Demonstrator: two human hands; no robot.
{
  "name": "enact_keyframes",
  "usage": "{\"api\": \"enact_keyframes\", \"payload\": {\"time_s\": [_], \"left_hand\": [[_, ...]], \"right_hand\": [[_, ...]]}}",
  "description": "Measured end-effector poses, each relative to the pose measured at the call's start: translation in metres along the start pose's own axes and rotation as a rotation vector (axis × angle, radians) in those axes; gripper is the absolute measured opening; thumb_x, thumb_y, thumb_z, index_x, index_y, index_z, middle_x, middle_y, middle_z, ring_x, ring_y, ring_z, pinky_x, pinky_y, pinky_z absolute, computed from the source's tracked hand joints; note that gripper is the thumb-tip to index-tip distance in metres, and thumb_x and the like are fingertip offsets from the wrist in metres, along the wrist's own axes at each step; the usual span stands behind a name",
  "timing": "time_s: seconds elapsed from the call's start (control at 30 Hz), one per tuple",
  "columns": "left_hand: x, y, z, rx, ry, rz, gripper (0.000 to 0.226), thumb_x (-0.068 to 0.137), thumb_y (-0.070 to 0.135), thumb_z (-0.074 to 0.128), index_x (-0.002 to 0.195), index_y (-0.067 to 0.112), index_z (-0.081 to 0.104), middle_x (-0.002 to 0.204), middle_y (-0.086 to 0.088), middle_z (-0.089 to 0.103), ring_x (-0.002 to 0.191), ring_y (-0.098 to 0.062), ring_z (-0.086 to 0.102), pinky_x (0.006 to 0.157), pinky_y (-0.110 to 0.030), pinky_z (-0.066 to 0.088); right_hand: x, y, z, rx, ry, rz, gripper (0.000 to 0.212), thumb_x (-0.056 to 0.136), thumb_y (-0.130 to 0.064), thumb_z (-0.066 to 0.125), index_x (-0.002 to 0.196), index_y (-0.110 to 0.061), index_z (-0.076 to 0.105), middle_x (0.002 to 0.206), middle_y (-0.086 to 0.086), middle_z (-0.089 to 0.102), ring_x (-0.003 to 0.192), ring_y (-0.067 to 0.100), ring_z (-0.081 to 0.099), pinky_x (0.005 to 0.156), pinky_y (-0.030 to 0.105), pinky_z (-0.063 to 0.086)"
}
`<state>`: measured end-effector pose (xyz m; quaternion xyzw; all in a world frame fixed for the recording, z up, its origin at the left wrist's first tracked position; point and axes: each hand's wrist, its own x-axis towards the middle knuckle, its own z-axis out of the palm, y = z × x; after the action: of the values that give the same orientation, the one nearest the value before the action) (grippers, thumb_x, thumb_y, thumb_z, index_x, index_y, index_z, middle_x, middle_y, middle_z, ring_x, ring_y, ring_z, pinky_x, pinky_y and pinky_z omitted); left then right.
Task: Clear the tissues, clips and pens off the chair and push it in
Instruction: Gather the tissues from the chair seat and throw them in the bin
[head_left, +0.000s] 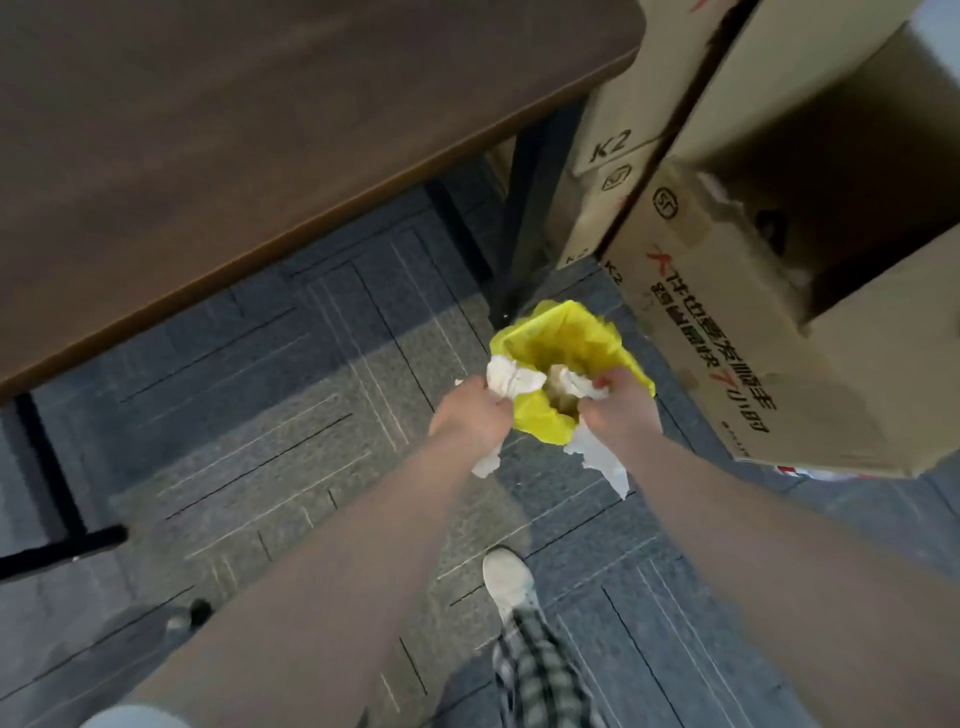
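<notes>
Both my hands reach down over a small bin lined with a yellow bag that stands on the carpet by the table leg. My left hand is closed on a crumpled white tissue at the bag's left rim. My right hand grips another white tissue, part of which hangs below the wrist and part sits above the bag's mouth. More paper lies inside the bag. The chair, the clips and the pens are out of sight.
A dark brown table fills the upper left, with its black leg just behind the bin. Stacked cardboard boxes stand to the right. My shoe rests on the grey carpet. A black frame bar lies at left.
</notes>
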<state>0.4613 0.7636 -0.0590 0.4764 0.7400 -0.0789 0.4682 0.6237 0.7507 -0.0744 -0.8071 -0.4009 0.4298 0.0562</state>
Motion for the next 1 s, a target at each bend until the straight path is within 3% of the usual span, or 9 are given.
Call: {"api": "enact_keyframes", "payload": {"time_s": [0.2, 0.37, 0.53, 0.63, 0.73, 0.83, 0.93, 1.0], "left_hand": [[0.044, 0.051, 0.033, -0.079, -0.044, -0.039, 0.042, 0.09, 0.036, 0.051, 0.125, 0.013, 0.05, 0.126, -0.011, 0.058, 0.111, -0.033, 0.058, 0.091, -0.04, 0.051], [0.07, 0.073, 0.05, -0.139, -0.041, -0.021, 0.049, 0.092, 0.044, 0.051, 0.13, 0.013, 0.047, 0.128, -0.01, 0.056, 0.116, -0.033, 0.055, 0.087, -0.039, 0.045], [0.091, 0.091, 0.064, -0.249, -0.034, -0.058, 0.059, 0.089, 0.05, 0.053, 0.132, 0.01, 0.043, 0.129, -0.011, 0.054, 0.116, -0.034, 0.055, 0.096, -0.043, 0.048], [0.1, 0.098, 0.07, -0.309, -0.024, -0.075, 0.061, 0.089, 0.047, 0.055, 0.134, 0.009, 0.041, 0.131, -0.011, 0.053, 0.115, -0.033, 0.055, 0.088, -0.039, 0.047], [0.108, 0.101, 0.077, -0.384, -0.048, -0.111, 0.055, 0.091, 0.038, 0.055, 0.136, 0.01, 0.04, 0.13, -0.011, 0.053, 0.11, -0.032, 0.056, 0.086, -0.037, 0.049], [0.109, 0.101, 0.082, -0.464, -0.083, -0.13, 0.054, 0.09, 0.036, 0.055, 0.137, 0.015, 0.038, 0.123, -0.008, 0.052, 0.099, -0.027, 0.051, 0.096, -0.042, 0.051], [0.111, 0.101, 0.086, -0.52, -0.123, -0.147, 0.059, 0.091, 0.039, 0.053, 0.144, 0.022, 0.033, 0.137, -0.007, 0.047, 0.114, -0.028, 0.05, 0.099, -0.044, 0.049], [0.109, 0.1, 0.085, -0.551, -0.147, -0.163, 0.059, 0.094, 0.04, 0.05, 0.147, 0.027, 0.027, 0.142, -0.006, 0.043, 0.117, -0.028, 0.047, 0.091, -0.041, 0.053]], "right_hand": [[0.051, 0.022, -0.015, 0.17, 0.038, 0.128, 0.023, 0.088, -0.015, 0.054, 0.111, -0.013, 0.05, 0.072, -0.006, 0.046, 0.08, 0.027, 0.052, 0.067, 0.033, 0.041], [0.085, 0.03, -0.011, 0.184, 0.056, 0.175, 0.027, 0.085, -0.013, 0.051, 0.113, -0.015, 0.05, 0.081, 0.002, 0.054, 0.08, 0.03, 0.056, 0.065, 0.033, 0.045], [0.108, 0.035, -0.008, 0.218, 0.048, 0.193, 0.033, 0.086, -0.02, 0.056, 0.117, -0.016, 0.048, 0.087, 0.004, 0.057, 0.083, 0.032, 0.06, 0.067, 0.036, 0.05], [0.117, 0.035, -0.004, 0.228, 0.041, 0.175, 0.036, 0.086, -0.023, 0.06, 0.119, -0.014, 0.048, 0.082, 0.0, 0.052, 0.073, 0.025, 0.054, 0.063, 0.031, 0.044], [0.122, 0.036, 0.003, 0.257, 0.045, 0.161, 0.041, 0.085, -0.03, 0.064, 0.119, -0.013, 0.048, 0.099, 0.007, 0.059, 0.066, 0.019, 0.054, 0.057, 0.028, 0.043], [0.128, 0.037, 0.005, 0.303, 0.06, 0.165, 0.046, 0.086, -0.039, 0.062, 0.12, -0.012, 0.047, 0.115, 0.012, 0.058, 0.079, 0.03, 0.062, 0.063, 0.033, 0.047], [0.131, 0.04, 0.007, 0.317, 0.06, 0.178, 0.05, 0.088, -0.043, 0.059, 0.124, -0.011, 0.046, 0.122, 0.013, 0.055, 0.082, 0.028, 0.055, 0.067, 0.034, 0.046], [0.131, 0.042, 0.009, 0.357, 0.062, 0.203, 0.052, 0.089, -0.045, 0.056, 0.128, -0.012, 0.044, 0.124, 0.013, 0.055, 0.086, 0.029, 0.055, 0.076, 0.042, 0.055]]}}
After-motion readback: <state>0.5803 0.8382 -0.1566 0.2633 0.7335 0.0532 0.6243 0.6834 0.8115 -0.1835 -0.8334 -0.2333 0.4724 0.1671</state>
